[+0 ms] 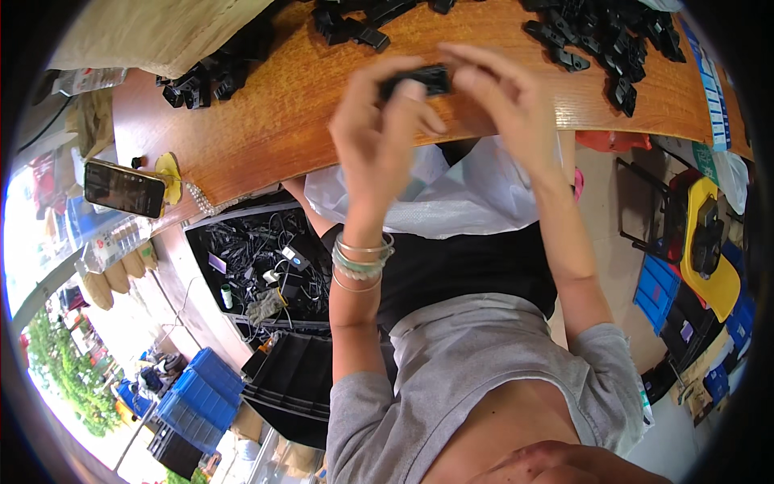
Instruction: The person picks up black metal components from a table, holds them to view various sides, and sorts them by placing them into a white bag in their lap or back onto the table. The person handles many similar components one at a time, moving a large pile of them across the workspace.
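My left hand (377, 121), bangles on its wrist, pinches a small black plastic part (434, 79) between thumb and fingers, just above the wooden table (266, 121). Close to the part's right end is my right hand (509, 101). Its fingers are apart and partly bent, with nothing visible between them; whether a fingertip touches the part I cannot tell. Both hands are somewhat blurred. Similar black parts lie in a pile (617, 36) at the far right of the table, in a smaller group (355, 28) beyond my left hand, and in another heap (214, 77) at the left.
A phone (123, 188) leans on a yellow stand (169, 176) at the table's left edge. White sacking (459, 206) covers my lap. Below left stands a black crate (211, 278) of cables and scraps. A yellow-topped stool (700, 242) and blue crates (197, 401) stand around.
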A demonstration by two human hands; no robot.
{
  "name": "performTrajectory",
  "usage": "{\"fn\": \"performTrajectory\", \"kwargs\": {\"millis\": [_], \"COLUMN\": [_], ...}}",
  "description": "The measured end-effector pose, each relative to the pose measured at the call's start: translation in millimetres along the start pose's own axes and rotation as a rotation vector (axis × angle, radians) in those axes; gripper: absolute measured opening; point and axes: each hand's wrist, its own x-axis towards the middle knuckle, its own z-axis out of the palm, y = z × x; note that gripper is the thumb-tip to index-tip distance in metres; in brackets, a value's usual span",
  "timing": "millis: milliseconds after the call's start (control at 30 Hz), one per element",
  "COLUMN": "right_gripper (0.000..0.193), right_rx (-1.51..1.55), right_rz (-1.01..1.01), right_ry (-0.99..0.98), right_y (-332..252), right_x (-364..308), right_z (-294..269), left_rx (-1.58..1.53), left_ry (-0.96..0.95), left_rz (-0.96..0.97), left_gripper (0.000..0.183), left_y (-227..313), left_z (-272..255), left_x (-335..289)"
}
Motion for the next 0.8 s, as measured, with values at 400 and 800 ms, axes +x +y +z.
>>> {"fn": "performTrajectory", "kwargs": {"millis": [400,800], "right_gripper": [0.026,0.02], "right_rx": [-1.379,-1.185], "right_rz": [-0.453,-0.589], "right_ry": [0.136,0.229], "right_y": [3.4,24.4], "right_x": [40.6,24.0], "right_z": [-19.8,-34.8], "left_rx": [0.975,0.854], "left_ry": [0.177,0.014], "left_rz": [0.308,0.077], "left_gripper": [0.042,0.038], "left_y": [-20.9,5.5], "left_z": [-43.6,-37.4], "left_x": [73.6,21.3]}}
